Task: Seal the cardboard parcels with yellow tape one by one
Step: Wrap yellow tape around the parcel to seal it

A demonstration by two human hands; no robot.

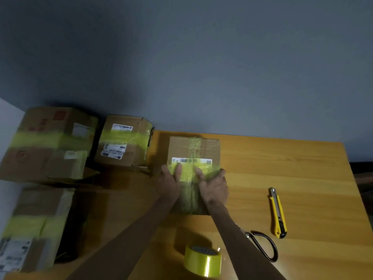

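Parcel (207, 148): left hand (168, 183), right hand (215, 185), apart, press my tape (186, 173) down.
Left of it: three taped parcels (123, 142).

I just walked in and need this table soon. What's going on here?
A person is sealing cardboard parcels. The left hand and right hand press a yellow tape strip onto the parcel on the wooden table. The tape roll, scissors and utility knife lie untouched nearby. To the left, the back box, middle box and front box already carry yellow tape.
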